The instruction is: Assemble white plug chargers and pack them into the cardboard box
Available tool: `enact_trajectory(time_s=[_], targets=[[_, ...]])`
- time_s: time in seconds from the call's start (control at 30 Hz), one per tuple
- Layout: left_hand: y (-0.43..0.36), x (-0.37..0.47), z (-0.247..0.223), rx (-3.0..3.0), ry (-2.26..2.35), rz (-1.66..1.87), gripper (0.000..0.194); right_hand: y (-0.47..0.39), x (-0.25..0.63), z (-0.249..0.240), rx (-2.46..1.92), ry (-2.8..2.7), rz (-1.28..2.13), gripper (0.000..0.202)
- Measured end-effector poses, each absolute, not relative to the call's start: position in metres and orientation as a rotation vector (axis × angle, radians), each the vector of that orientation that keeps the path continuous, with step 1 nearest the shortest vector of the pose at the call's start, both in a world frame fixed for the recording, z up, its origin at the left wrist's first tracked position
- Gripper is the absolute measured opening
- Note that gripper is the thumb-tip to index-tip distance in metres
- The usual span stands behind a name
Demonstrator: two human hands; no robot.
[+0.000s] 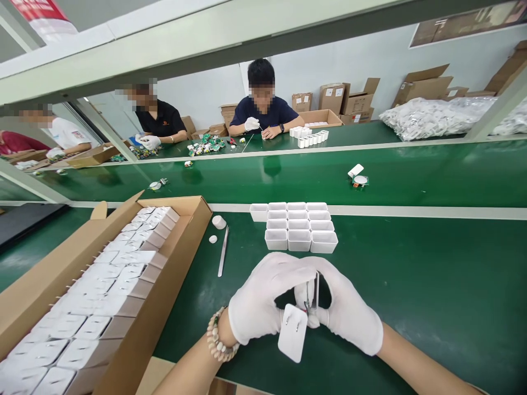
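Observation:
Both my hands wear white gloves and meet above the green table, low in the middle of the view. My left hand (263,296) and my right hand (349,304) have their fingers closed around a small device, seen edge-on between them. A white rounded plate (292,333) with two small metal pieces on it hangs below the fingers. Fingers hide most of the device. Beyond my hands, open white plastic cases (287,240) stand in rows. Metal tweezers (223,252) lie to the left of them, beside a white round part (219,222) and a smaller white disc (213,239).
A long cardboard box (177,280) filled with rows of white units stands at the left. A green conveyor (255,178) crosses behind, carrying a few small assemblies (359,179). Several people sit beyond it. An overhead beam (164,44) spans the top.

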State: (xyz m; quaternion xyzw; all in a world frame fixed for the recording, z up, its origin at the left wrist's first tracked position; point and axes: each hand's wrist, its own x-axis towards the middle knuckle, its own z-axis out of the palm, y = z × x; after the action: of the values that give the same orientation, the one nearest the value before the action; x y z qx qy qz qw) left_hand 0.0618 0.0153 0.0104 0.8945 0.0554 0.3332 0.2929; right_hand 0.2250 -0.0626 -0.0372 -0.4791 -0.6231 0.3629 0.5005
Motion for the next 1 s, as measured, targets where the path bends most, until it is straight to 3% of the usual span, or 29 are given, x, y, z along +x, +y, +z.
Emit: enact_trajectory(time_s=[0.43,0.87,1.0], targets=[[0.013,0.067,0.018,2.413,0.097,0.920,0.038,-0.064,0.223,-0.036,-1.143,-1.481,0.938,0.059],[0.013,0.064,0.007,2.432,0.142,0.884,0.062,-0.063,0.224,-0.040,-1.120,-1.475,0.926,0.058],[0.013,0.069,0.014,2.434,0.108,0.901,0.047,-0.063,0.224,-0.039,-1.133,-1.509,0.885,0.057]])
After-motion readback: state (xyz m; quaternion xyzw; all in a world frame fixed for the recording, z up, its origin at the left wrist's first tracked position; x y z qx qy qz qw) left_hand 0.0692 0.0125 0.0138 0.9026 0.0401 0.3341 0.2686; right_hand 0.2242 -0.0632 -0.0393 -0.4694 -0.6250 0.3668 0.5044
